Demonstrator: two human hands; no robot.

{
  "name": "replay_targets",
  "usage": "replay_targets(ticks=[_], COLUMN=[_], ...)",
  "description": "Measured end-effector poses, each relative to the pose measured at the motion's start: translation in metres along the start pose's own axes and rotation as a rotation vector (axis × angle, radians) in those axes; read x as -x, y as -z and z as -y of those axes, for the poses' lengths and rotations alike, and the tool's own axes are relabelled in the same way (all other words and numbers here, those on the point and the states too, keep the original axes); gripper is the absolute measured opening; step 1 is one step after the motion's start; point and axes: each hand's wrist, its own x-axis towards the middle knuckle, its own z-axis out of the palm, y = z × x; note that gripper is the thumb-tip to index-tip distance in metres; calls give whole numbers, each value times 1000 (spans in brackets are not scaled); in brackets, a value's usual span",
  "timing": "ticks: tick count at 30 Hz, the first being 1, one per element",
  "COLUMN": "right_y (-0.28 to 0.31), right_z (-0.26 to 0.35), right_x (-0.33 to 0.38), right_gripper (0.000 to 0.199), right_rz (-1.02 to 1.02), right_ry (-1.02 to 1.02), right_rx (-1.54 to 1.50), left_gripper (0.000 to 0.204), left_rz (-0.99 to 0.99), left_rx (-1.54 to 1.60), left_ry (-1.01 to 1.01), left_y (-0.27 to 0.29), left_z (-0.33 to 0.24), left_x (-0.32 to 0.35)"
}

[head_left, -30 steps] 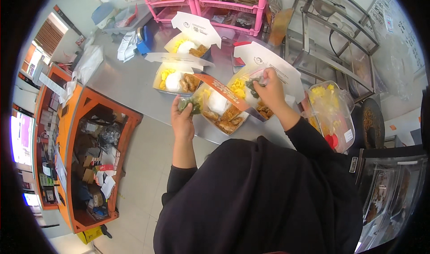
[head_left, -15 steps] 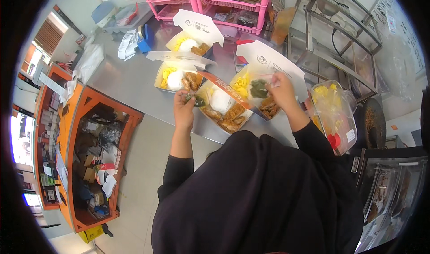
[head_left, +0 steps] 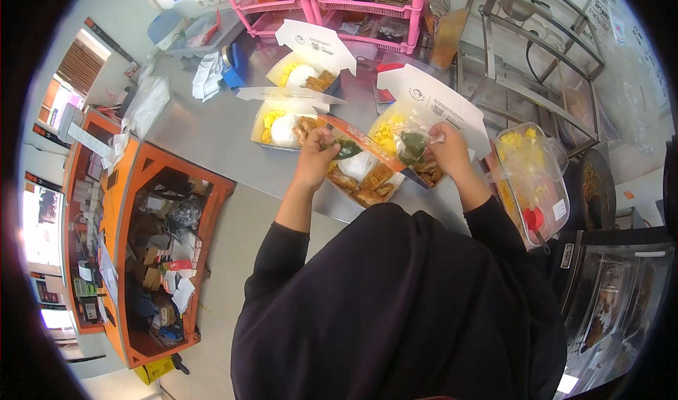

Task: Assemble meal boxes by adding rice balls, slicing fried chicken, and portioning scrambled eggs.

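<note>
My left hand [head_left: 315,161] pinches a small clear packet of green sauce [head_left: 347,148] over the front meal box, which holds white rice [head_left: 357,164] and browned fried chicken pieces [head_left: 374,179]. In my right hand [head_left: 450,151] is the edge of a second green packet [head_left: 412,146], held above the right-hand meal box, with yellow egg [head_left: 385,136] and chicken showing around it. That box's white lid [head_left: 439,107] stands up. An orange lid flap [head_left: 367,144] lies between the two boxes. What touches the fingertips is partly hidden.
Two more open meal boxes, a middle one [head_left: 265,144] and a back one [head_left: 335,87], stand further left on the metal counter [head_left: 212,128]. A clear tub of yellow egg [head_left: 537,177] is at right. Pink racks [head_left: 367,8] and a metal frame [head_left: 494,86] stand behind.
My left hand has moved right with its packet, over the front box. The right hand has stayed near its box, its packet slightly lower. The view has shifted slightly.
</note>
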Motion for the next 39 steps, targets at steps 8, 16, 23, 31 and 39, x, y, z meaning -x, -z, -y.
replay_targets(ticks=[8,16,23,31,39], right_y=[13,27,-14,-117,-238], right_z=[-1,50,105,91,85], right_x=[0,44,76,71,-24], right_gripper=[15,14,16,10,8], right_rz=[-250,-317,-113,239,-221], right_ry=[313,474,627,480,608], right_rx=[-90,-497,-547,-150,143], left_gripper=[10,6,20,21,19], left_rz=[197,75,154,-88,-238], left_rx=[-1045,-1190,-1337,-1179,-1103], left_ry=[-360,-419,-367,-354,-438], left_y=[-39,-41,-25,71,191], left_z=[-4,-1,-27,-66,-68], left_x=[-25,-25,-12,10,-8])
